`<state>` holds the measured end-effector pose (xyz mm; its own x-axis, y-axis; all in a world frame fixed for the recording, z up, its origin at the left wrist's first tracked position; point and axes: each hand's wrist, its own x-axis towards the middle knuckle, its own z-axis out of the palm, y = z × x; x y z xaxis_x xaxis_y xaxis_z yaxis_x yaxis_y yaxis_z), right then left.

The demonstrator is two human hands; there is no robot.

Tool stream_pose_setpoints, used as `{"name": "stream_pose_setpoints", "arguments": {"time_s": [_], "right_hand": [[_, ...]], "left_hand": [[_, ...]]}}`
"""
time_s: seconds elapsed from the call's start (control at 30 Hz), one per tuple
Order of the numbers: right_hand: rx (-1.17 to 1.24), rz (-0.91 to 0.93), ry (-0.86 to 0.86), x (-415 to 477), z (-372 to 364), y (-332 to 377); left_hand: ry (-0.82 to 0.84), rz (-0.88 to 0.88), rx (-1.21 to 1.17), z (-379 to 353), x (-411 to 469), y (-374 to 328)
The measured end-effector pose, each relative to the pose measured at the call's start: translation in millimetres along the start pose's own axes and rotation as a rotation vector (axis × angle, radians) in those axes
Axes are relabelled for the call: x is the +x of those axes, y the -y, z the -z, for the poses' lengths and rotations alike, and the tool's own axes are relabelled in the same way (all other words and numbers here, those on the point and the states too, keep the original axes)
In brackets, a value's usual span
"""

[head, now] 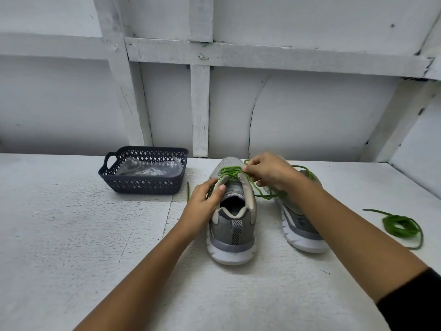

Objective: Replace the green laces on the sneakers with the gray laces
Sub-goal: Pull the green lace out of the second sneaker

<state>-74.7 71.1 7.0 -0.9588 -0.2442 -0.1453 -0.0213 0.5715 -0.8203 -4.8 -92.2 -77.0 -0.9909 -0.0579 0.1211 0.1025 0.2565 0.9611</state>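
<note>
Two grey sneakers stand heel-toward-me on the white table. The left sneaker point(232, 225) still carries a green lace point(230, 172) through its upper eyelets. My left hand point(204, 206) grips the collar of that shoe, thumb on its tongue edge. My right hand point(267, 172) pinches the green lace above the eyelets, with loose lace trailing under it. The right sneaker point(300, 230) is partly hidden by my right forearm. A removed green lace point(401, 226) lies coiled at the right.
A dark perforated basket point(145, 172) sits at the back left, holding clear plastic-wrapped items. A loose green lace end point(188, 189) lies between basket and shoe. A white panelled wall rises right behind the table.
</note>
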Motion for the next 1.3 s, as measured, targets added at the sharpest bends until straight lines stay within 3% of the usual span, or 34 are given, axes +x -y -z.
{"name": "stream_pose_setpoints", "arguments": {"time_s": [0.23, 0.3, 0.37, 0.43, 0.5, 0.6, 0.7, 0.8, 0.87, 0.97, 1.07, 1.17, 1.3], "right_hand": [[0.478, 0.047, -0.405, 8.2, 37.2, 23.0], [0.493, -0.006, -0.373, 6.7, 30.7, 20.9], [0.408, -0.109, -0.217, 4.6, 15.6, 12.5], [0.198, -0.142, -0.046, 2.2, 4.4, 3.1], [0.017, -0.073, 0.02, 2.0, -0.6, -2.1], [-0.001, 0.004, -0.044, 3.7, 0.3, 1.3], [0.308, 0.01, -0.225, 5.2, 14.4, 16.4], [0.447, 0.026, -0.4, 7.1, 30.8, 27.1], [0.425, -0.026, -0.351, 7.3, 28.0, 25.7], [0.211, -0.154, -0.074, 5.7, 13.5, 12.1], [0.059, -0.099, 0.084, 3.8, 4.3, 2.4], [0.106, -0.036, 0.014, 0.9, 5.1, 8.6], [0.265, 0.042, -0.279, 6.1, 23.3, 20.4]], "left_hand": [[-0.004, 0.002, -0.014, 0.3, -0.7, -0.6], [-0.011, 0.013, -0.011, -0.2, -0.5, -0.2], [-0.01, 0.016, -0.006, -0.1, -0.6, 0.6], [-0.008, 0.008, -0.012, -0.4, -0.7, 0.5], [-0.008, 0.006, -0.024, -0.3, -1.1, -0.8], [-0.008, -0.007, -0.03, -0.2, -1.7, -2.0], [-0.001, -0.021, -0.03, -0.1, -2.2, -3.6], [-0.009, -0.014, -0.045, 0.3, -1.3, -1.9], [-0.008, -0.018, -0.052, -0.1, -0.2, -0.9], [-0.009, -0.02, -0.057, -1.3, -0.9, -1.1], [-0.011, -0.018, -0.051, -0.6, -0.5, -0.2], [-0.003, -0.006, -0.043, -0.1, -0.5, 0.1], [-0.013, 0.014, -0.014, -0.3, -1.6, -1.8]]}}
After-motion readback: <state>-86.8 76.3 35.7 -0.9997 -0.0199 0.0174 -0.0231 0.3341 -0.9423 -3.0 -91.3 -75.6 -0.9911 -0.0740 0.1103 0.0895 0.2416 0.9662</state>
